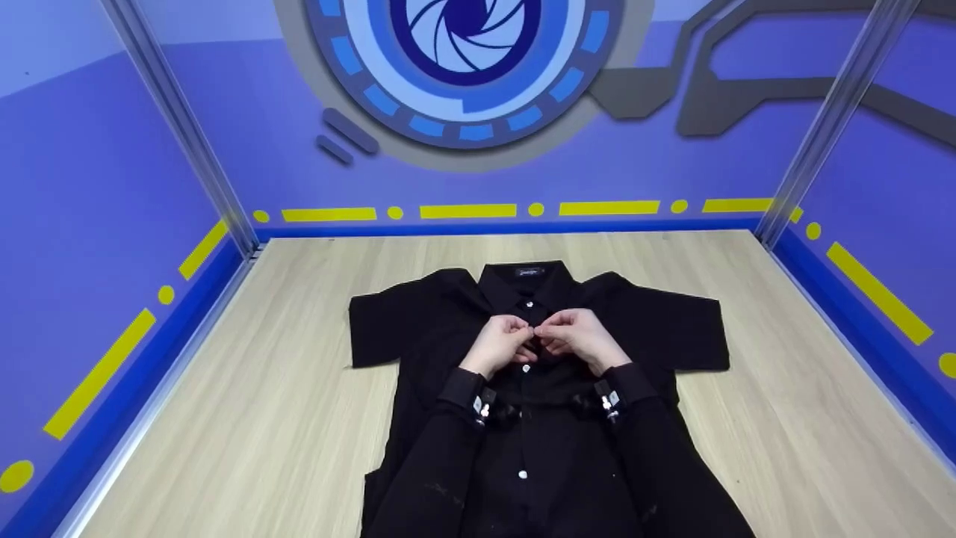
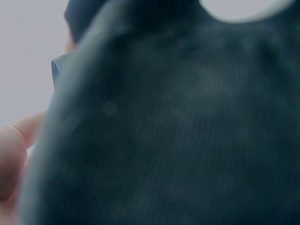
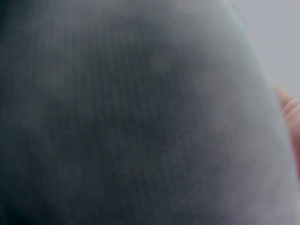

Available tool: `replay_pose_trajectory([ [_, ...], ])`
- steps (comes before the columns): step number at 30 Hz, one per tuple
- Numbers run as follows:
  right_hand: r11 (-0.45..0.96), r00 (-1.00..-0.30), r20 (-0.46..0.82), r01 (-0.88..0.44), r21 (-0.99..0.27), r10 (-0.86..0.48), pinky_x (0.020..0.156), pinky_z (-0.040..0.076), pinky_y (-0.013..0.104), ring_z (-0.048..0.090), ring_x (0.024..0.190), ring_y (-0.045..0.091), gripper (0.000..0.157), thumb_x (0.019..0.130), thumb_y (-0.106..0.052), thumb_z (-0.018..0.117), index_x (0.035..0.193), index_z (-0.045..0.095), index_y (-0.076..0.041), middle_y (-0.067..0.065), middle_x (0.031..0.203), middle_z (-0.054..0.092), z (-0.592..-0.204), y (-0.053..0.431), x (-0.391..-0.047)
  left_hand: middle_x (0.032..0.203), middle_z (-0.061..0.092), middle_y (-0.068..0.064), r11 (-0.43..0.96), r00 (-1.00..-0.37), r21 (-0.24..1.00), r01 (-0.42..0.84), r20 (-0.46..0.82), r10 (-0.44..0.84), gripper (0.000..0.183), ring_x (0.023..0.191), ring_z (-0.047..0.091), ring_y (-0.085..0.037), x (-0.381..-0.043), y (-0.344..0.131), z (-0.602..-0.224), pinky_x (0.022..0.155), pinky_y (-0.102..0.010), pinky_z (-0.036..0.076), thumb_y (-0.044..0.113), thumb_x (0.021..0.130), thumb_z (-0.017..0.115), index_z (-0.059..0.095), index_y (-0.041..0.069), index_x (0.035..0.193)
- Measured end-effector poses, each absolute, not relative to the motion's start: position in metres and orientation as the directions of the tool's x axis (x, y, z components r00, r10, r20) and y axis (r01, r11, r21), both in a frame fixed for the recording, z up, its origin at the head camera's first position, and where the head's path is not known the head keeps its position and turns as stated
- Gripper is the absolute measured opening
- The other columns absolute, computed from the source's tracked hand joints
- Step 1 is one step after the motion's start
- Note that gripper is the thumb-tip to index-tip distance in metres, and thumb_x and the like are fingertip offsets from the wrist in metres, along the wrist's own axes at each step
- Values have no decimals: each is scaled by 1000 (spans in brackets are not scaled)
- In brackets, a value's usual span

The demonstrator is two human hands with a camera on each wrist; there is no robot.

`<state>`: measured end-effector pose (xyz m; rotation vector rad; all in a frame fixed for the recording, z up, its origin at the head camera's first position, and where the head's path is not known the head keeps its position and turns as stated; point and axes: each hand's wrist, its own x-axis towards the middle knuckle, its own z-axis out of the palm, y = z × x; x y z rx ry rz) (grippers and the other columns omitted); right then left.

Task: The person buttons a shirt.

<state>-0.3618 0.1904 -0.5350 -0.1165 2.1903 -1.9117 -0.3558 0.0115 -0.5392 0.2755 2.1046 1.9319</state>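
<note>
A black short-sleeved button-up shirt point(image 1: 433, 321) lies front up on the table, collar at the far end. My left hand point(image 1: 499, 345) and right hand point(image 1: 581, 338) meet at its front placket, a little below the collar point(image 1: 556, 293). Each pinches the placket between thumb and finger, fingertips almost touching. The button or buttonhole between them is too small and covered to make out. White buttons show above point(image 1: 529, 304) and below the hands. Blurred dark cloth fills most of both wrist views, with only a sliver of each hand at the edge.
The shirt's sleeves point(image 1: 694, 332) spread out to both sides on the light wooden table point(image 1: 299, 388). Blue-purple panels point(image 1: 508, 183) with yellow marks and metal posts point(image 1: 810, 142) enclose the table at the back and sides. Dark bands with small devices point(image 1: 611, 400) sit on both wrists.
</note>
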Motion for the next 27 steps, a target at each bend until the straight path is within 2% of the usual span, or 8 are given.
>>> replay_pose_trajectory([
  [9,126,-957,-149,120,-985,-250,62,58,29,66,63,18,28,86,-8,71,103,63,14,17,81,71,-519,190,-354,76,64,-6,87,-935,996,-37,-65,348,11,55,65,-13,-357,12,-541,50,-19,53,7,98,53,56,-3,98],
  [14,129,-957,-148,119,-985,-249,62,58,28,67,63,19,26,87,-6,69,102,63,14,19,81,70,-510,189,-350,81,66,-10,98,-937,994,-40,-72,342,10,55,64,-14,-357,12,-540,51,-21,54,6,99,51,54,-4,100],
  [21,124,-959,-152,126,-984,-239,60,57,27,66,63,18,25,87,-6,69,103,64,12,16,80,70,-528,192,-361,93,68,-23,130,-937,991,-28,-71,341,16,57,64,-14,-356,13,-538,50,-20,53,7,100,50,53,-8,105],
  [27,135,-963,-135,105,-985,-232,58,56,24,65,61,15,24,87,-9,69,102,63,9,11,77,69,-535,191,-363,90,68,-16,122,-940,992,-37,-76,333,14,56,64,-14,-356,13,-539,51,-20,52,6,100,49,52,-6,106],
])
